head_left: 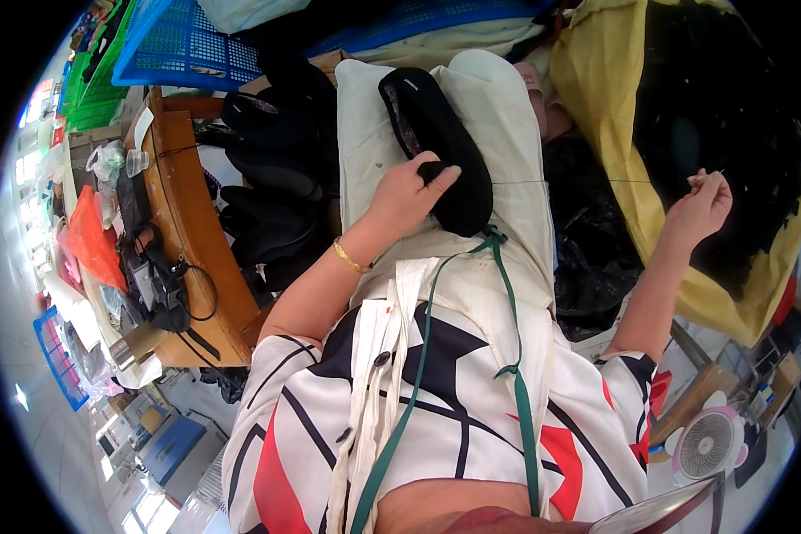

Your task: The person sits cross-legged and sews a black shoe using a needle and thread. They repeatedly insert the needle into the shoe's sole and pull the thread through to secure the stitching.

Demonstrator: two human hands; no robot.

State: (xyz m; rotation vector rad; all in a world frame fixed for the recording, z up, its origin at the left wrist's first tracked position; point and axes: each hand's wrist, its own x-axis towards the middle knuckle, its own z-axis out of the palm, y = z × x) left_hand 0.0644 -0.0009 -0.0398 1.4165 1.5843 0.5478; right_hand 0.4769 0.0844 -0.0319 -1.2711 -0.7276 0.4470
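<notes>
1 black shoe [472, 173] lay on cream cloth [360, 116], pinched at its rim by the left hand [416, 198]. The right hand [705, 209], well apart, had its fingertips pressed together on 1 thin thread [522, 182]; 1 pink-and-white fan [710, 442] stood at lower right.

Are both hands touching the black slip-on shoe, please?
No, the left hand grips the black slip-on shoe, but the right hand is apart.
</notes>
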